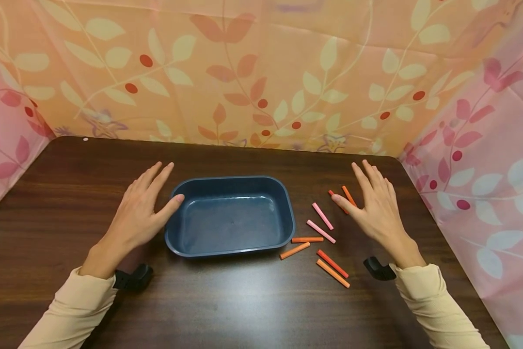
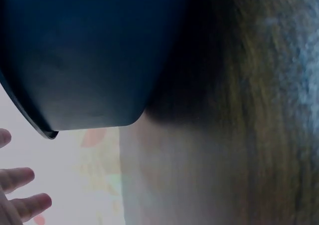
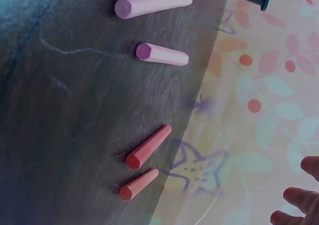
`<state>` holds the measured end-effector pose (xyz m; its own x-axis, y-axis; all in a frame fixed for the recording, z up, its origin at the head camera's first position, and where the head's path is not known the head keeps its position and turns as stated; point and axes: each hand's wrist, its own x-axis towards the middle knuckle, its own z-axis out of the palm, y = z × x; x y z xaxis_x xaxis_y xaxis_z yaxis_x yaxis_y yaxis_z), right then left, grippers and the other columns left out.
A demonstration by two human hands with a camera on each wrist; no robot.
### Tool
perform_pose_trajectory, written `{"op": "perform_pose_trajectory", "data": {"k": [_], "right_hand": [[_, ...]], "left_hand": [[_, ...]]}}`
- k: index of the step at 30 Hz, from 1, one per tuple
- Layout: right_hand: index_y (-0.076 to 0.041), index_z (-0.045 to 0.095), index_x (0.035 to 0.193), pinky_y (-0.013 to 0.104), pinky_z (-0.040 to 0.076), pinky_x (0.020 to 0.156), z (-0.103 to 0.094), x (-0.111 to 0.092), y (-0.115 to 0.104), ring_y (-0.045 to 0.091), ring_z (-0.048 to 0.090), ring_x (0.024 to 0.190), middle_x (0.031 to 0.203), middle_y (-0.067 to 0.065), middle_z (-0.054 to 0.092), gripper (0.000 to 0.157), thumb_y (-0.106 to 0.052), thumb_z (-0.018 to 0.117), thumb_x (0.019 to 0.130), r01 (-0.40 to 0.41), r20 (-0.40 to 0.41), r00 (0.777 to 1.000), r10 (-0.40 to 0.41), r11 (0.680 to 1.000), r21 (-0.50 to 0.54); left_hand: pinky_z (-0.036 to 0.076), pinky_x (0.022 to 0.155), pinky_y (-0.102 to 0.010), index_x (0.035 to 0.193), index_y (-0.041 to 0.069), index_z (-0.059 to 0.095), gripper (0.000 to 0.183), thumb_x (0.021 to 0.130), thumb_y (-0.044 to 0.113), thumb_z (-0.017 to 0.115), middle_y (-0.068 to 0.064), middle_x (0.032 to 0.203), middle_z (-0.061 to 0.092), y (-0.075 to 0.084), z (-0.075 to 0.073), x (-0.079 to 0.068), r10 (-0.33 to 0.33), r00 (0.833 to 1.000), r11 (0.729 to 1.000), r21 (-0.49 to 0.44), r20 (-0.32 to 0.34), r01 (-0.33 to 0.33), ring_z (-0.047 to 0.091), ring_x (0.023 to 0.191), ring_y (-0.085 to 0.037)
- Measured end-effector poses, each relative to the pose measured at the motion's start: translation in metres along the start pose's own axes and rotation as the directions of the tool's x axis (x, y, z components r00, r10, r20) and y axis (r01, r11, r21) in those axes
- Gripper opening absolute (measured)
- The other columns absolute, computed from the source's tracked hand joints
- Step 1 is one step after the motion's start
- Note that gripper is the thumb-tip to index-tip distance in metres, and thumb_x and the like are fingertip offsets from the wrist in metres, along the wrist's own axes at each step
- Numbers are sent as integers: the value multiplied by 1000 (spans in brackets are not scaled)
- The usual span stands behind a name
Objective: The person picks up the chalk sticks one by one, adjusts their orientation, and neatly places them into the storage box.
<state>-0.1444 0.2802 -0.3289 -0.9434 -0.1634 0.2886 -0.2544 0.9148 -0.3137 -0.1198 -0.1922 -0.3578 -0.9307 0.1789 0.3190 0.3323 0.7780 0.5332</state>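
Observation:
A dark blue rectangular plastic basin (image 1: 230,218) stands on the table with nothing inside. My left hand (image 1: 136,208) is at its left end, fingers spread and holding nothing; the thumb overlaps the rim in the head view. On the right, my right hand (image 1: 376,208) hovers with spread fingers, its thumb partly covering a red chalk-like stick (image 1: 332,193). An orange stick (image 1: 348,195) lies beside that one. Two pink sticks (image 1: 322,216) lie between the basin and this hand. Nearer the front are another red stick (image 1: 332,263) and several orange sticks (image 1: 333,273).
The dark wood table (image 1: 226,310) is bounded at the back by an orange floral cloth (image 1: 261,72) and on the right by a pink one (image 1: 492,169). A small white spot (image 1: 85,139) shows at the back left edge. Black wrist devices (image 1: 134,277) sit by both cuffs.

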Motion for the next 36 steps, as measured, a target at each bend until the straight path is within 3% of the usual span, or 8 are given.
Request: {"op": "perform_pose_trajectory", "data": {"k": [11, 16, 24, 30, 36], "right_hand": [[-22, 26, 159, 66, 9, 119, -2, -15, -2, 40, 17, 152, 165, 12, 21, 87, -55, 66, 88, 22, 6, 1000, -23, 999, 34], [-21, 29, 157, 67, 13, 117, -1, -23, -5, 41, 21, 151, 164, 13, 25, 87, -51, 70, 87, 45, -1, 999, -45, 997, 58], [-20, 31, 157, 67, 17, 115, 1, -34, -9, 41, 22, 150, 163, 13, 27, 86, -45, 73, 86, 58, 26, 998, -61, 995, 84], [-26, 31, 157, 67, 19, 114, 0, -44, -12, 40, 25, 149, 163, 12, 29, 85, -41, 75, 86, 65, 55, 996, -72, 992, 109], [-30, 26, 158, 68, 20, 113, 0, -51, -14, 41, 24, 149, 163, 11, 28, 87, -39, 75, 86, 92, 74, 992, -101, 988, 122]], "left_hand": [[18, 114, -72, 159, 20, 26, 70, 99, 40, 57, -17, 162, 27, 5, 4, -1, 19, 996, 999, -36, 83, -16, 31, 144, -47], [23, 112, -70, 158, 20, 28, 67, 100, 36, 57, -16, 162, 30, 6, 8, -2, 34, 993, 997, -69, 114, -26, 31, 145, -45], [28, 110, -68, 158, 23, 25, 65, 102, 35, 55, -15, 162, 29, 2, 10, -3, 11, 984, 995, -96, 180, 6, 29, 148, -40], [27, 112, -67, 158, 23, 26, 65, 102, 35, 55, -13, 163, 28, 3, 12, -3, 1, 979, 992, -122, 202, 24, 28, 149, -38], [26, 114, -65, 158, 16, 26, 70, 100, 34, 59, -12, 164, 26, 6, 13, -3, 20, 976, 996, -89, 216, -1, 25, 150, -37]]}}
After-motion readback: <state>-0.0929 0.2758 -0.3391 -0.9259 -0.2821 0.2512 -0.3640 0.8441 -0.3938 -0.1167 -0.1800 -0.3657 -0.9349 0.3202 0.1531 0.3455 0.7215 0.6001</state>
